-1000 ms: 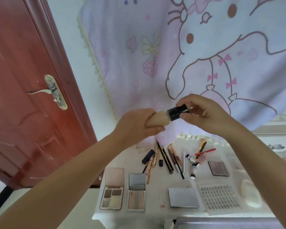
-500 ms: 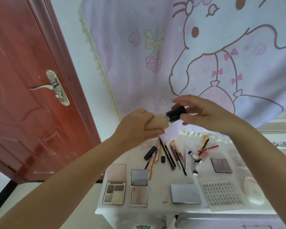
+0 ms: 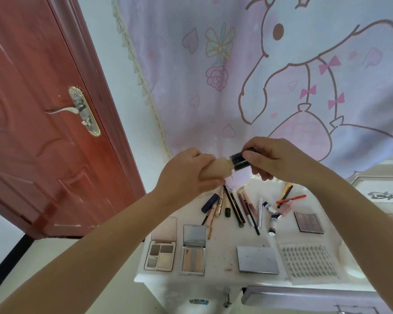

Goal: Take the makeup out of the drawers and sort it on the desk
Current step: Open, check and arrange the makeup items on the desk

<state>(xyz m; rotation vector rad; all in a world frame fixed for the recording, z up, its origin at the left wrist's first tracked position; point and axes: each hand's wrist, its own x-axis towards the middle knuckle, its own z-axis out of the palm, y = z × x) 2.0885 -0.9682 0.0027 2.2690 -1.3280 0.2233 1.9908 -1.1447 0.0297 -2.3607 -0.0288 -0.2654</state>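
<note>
While both hands are raised above the desk (image 3: 222, 259):
Left hand (image 3: 186, 175): fingers wrapped round the beige foundation bottle (image 3: 218, 169).
Right hand (image 3: 275, 162): fingers pinching its black cap (image 3: 238, 160).
Desk: open palettes (image 3: 161, 253), pencils (image 3: 234, 206), tubes (image 3: 273, 224) laid out.

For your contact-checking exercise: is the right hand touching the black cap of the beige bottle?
Touching. The head view shows the right hand pinching the black cap of the beige bottle.

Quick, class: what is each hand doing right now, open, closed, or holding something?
Left hand: closed round the beige foundation bottle, held above the desk.
Right hand: fingers pinching the bottle's black cap.
</note>
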